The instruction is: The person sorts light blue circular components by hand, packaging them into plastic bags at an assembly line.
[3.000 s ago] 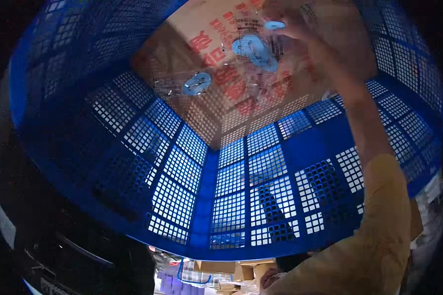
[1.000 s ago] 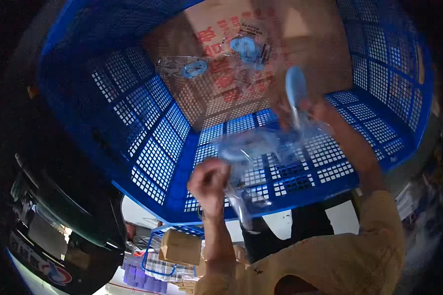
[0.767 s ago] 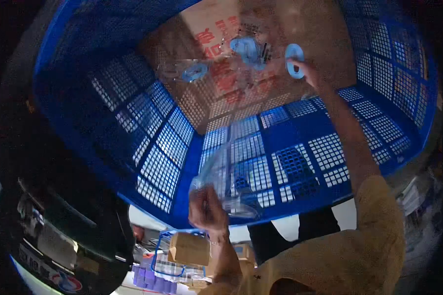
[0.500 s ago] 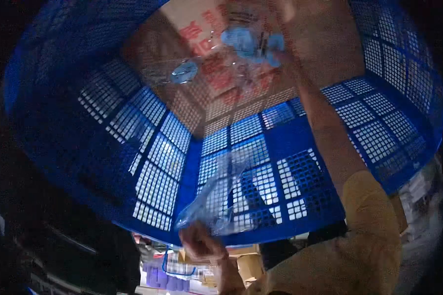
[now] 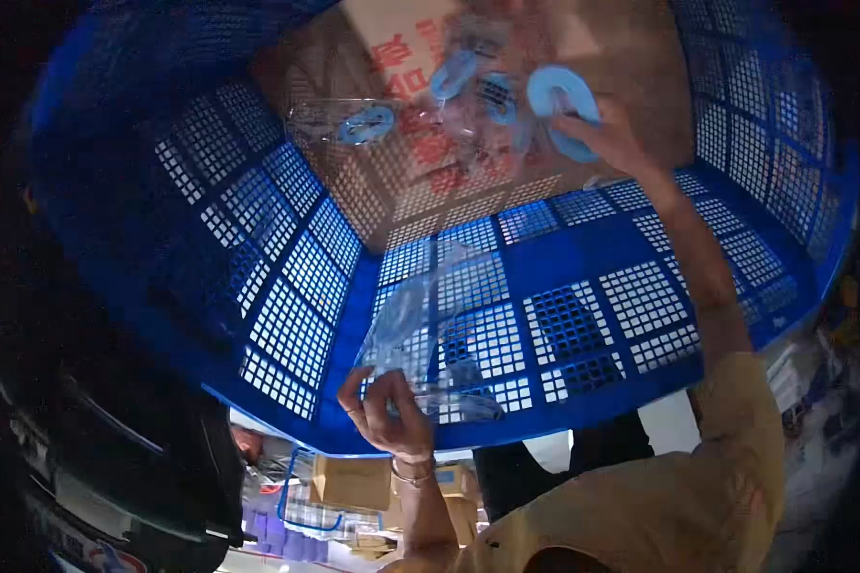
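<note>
My right hand [image 5: 610, 134] is inside a blue plastic basket [image 5: 564, 263], its fingers closed on a light-blue U-shaped piece [image 5: 548, 88]. At the basket's near rim, my left hand [image 5: 389, 413] has its fingers curled on a clear plastic bag [image 5: 398, 315] that hangs into the basket. Deeper in lie more light-blue pieces, among them one in clear wrapping [image 5: 366, 124] at the left and another [image 5: 453, 74] near the middle. What exactly these pieces are, I cannot make out.
Brown cardboard with red printing [image 5: 406, 62] covers the basket's bottom. Below the rim are cardboard boxes [image 5: 352, 482] and purple items [image 5: 282, 535]. A dark, shiny object [image 5: 134, 468] stands at the lower left.
My right hand has moved right and towards me with the light-blue U-shaped piece, apart from the others. My left hand still has the clear bag, its fingers now more visible.
</note>
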`<state>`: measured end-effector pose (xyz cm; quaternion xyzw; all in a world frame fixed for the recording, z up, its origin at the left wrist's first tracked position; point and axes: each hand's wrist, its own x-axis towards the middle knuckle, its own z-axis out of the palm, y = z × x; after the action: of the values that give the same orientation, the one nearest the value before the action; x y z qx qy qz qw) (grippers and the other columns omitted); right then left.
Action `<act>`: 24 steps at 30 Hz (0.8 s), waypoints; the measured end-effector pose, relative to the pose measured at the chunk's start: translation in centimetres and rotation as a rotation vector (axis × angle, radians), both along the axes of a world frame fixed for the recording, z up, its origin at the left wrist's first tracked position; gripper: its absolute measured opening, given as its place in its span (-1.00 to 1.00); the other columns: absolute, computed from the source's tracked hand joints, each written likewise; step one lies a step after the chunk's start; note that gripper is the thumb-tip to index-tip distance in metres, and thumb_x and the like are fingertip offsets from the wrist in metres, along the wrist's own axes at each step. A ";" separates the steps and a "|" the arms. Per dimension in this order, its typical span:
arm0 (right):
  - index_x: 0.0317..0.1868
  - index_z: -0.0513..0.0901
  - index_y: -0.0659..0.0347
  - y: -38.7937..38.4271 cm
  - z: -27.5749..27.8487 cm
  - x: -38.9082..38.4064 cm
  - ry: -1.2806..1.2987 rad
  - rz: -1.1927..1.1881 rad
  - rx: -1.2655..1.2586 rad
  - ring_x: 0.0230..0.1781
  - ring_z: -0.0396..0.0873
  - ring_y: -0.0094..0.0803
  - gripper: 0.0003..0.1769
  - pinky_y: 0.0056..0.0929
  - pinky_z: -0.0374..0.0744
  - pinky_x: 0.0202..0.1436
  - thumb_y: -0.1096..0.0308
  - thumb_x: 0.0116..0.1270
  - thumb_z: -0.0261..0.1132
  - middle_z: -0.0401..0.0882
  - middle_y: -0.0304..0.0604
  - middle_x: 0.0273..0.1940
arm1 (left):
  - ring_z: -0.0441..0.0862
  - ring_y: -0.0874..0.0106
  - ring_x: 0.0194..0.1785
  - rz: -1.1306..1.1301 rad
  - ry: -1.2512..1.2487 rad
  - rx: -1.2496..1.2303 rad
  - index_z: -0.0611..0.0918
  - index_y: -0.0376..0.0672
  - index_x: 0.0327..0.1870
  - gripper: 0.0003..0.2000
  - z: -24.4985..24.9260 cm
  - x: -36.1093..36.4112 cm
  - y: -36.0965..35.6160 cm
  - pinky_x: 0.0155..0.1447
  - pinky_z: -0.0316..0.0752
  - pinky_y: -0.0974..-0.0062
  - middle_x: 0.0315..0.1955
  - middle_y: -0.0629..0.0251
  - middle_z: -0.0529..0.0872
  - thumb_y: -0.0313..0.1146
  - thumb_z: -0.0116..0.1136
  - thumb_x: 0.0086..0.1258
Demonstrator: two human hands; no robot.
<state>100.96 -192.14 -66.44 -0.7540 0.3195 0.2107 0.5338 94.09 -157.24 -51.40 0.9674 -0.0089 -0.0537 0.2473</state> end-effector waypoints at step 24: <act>0.05 0.53 0.25 1.9 7.9 -8.9 -0.123 0.255 1.519 -0.13 0.60 -0.17 -0.35 -0.19 0.49 0.06 0.34 -0.13 0.53 0.62 -0.04 -0.07 | 0.47 0.53 -0.40 0.459 1.062 -1.198 0.51 -0.22 0.04 -0.66 -9.4 1.1 -4.1 -0.30 0.35 0.63 -0.40 0.31 0.62 -0.19 0.02 0.38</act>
<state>92.04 -190.23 -58.56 -0.2223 -0.0323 0.3899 0.8930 95.22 -161.38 -60.77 0.4957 0.2792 -0.4373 0.6964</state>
